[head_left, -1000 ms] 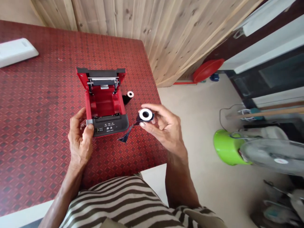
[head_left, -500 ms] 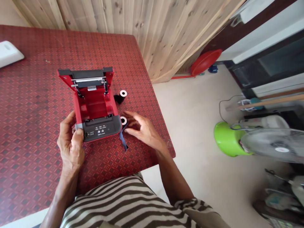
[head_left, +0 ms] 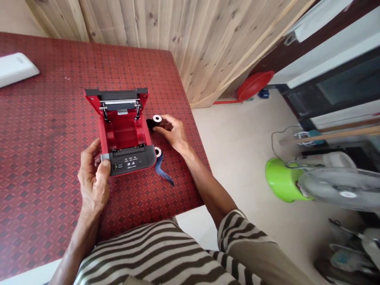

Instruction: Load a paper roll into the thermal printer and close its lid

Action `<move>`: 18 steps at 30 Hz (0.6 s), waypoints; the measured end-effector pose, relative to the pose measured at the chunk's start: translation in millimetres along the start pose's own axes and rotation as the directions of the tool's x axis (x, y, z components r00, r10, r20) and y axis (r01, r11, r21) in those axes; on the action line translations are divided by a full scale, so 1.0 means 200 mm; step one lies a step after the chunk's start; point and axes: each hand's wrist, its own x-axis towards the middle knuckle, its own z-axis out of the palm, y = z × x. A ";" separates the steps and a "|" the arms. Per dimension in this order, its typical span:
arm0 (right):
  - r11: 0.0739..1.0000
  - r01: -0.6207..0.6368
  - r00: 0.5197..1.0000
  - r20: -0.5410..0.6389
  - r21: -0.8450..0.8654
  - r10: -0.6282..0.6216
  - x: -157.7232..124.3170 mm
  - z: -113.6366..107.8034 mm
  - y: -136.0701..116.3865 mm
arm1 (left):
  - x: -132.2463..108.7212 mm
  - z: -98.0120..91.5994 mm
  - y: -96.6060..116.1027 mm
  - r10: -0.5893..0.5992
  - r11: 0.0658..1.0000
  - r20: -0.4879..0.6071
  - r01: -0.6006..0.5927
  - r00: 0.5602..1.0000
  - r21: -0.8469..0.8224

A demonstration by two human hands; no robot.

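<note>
A red and black label printer stands on the table with its lid raised and its red inner bay bare. My left hand grips the printer's near left corner, thumb on the grey edge. On the printer's right side, my right hand has its thumb and fingers around a small black roll with a white core. Closer to me, a second roll with a white core rests against the printer, partly hidden by it. Its dark blue strip trails over the table.
The patterned red table ends just right of my right forearm. A white device lies at the far left. Wood panelling rises behind. On the floor to the right are a green tub, a fan and a red basin.
My right hand has moved from the nearer roll to the farther one and closed around it. The nearer roll's strip now stretches further right. My left hand stays on the printer.
</note>
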 end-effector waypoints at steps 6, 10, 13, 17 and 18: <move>0.976 0.093 0.995 0.026 0.198 -0.101 -0.15 -0.24 -0.29 | -0.01 0.01 0.01 -0.002 1.000 0.008 0.002 1.000 -0.020; 0.964 0.141 0.918 0.335 0.224 -0.212 -0.23 -0.35 -0.58 | -0.01 0.01 0.00 -0.004 1.000 -0.008 0.004 1.000 0.006; 0.946 0.316 0.822 0.478 0.068 -0.309 -0.21 -0.27 -0.70 | -0.01 0.00 0.00 -0.035 0.999 0.003 0.034 0.999 0.004; 0.725 0.594 0.758 0.544 -0.348 -0.359 -0.16 -0.04 -0.75 | -0.02 -0.01 0.00 -0.079 0.996 0.046 0.080 0.996 -0.025; 0.655 0.612 0.760 0.556 -0.442 -0.335 -0.15 0.02 -0.75 | -0.02 -0.01 0.00 -0.077 0.997 0.052 0.078 0.996 -0.024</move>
